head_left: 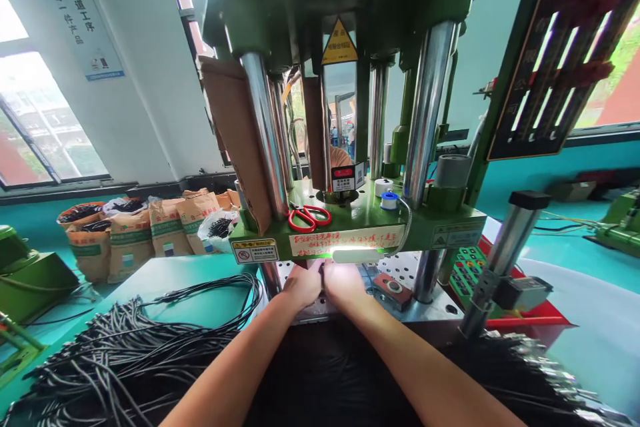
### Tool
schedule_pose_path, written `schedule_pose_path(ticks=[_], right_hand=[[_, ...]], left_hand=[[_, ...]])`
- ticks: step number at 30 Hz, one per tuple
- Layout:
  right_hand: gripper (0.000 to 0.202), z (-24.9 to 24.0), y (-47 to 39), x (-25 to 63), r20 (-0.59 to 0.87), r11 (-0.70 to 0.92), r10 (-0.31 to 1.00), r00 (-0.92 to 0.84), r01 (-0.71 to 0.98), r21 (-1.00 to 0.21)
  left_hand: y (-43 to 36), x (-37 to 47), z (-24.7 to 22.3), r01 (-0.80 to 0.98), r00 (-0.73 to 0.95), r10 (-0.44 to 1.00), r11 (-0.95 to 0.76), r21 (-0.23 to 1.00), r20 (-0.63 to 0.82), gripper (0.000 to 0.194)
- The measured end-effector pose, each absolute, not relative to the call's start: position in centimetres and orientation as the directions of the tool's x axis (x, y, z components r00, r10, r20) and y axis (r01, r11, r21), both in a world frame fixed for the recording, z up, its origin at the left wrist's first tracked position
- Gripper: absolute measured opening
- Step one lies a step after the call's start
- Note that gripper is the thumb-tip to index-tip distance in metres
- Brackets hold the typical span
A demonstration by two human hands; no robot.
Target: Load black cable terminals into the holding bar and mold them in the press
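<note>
My left hand [303, 284] and my right hand [345, 280] reach side by side under the crosshead of a green press [440, 220]. Both are over its perforated metal bed [320, 310], close to each other. Their fingers point away from me and are mostly hidden by the hands and the bright glare of a lamp [357, 255]. Whatever lies between them is too small and shaded to make out. Just right of my right hand sits a reddish-brown block with a round metal button [394, 288].
Black cables [120, 347] are heaped on the teal table at left; more cables with metal ends [545, 373] lie at right. Red-handled scissors [310, 216] and a blue-white tape spool [389, 200] rest on the press. Steel columns [265, 140] flank the bed. Filled sacks [130, 240] stand behind.
</note>
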State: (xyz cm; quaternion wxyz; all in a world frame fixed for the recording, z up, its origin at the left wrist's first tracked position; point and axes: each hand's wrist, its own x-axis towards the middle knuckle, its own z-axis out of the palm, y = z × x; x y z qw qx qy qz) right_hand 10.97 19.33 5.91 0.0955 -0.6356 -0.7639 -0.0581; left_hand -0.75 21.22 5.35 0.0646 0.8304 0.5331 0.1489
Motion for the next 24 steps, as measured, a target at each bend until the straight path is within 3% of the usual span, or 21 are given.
schedule_pose_path(ticks=[9, 17, 24], right_hand=[[0.022, 5.3, 18.4, 13.3, 0.298, 0.176, 0.940, -0.163, 0.984, -0.016], [0.022, 4.7, 20.2, 11.4, 0.219, 0.127, 0.969, -0.111, 0.990, -0.060], [0.020, 5.6, 19.5, 12.9, 0.242, 0.113, 0.966, -0.086, 0.989, -0.100]], left_hand=[[21.8, 0.0, 3.6, 0.826, 0.432, 0.875, -0.482, 0.294, 0.219, 0.053], [22.4, -0.5, 2.9, 0.829, 0.414, 0.884, -0.465, 0.313, 0.218, 0.047], [22.0, 0.1, 4.1, 0.821, 0.468, 0.853, -0.516, 0.245, 0.232, 0.043]])
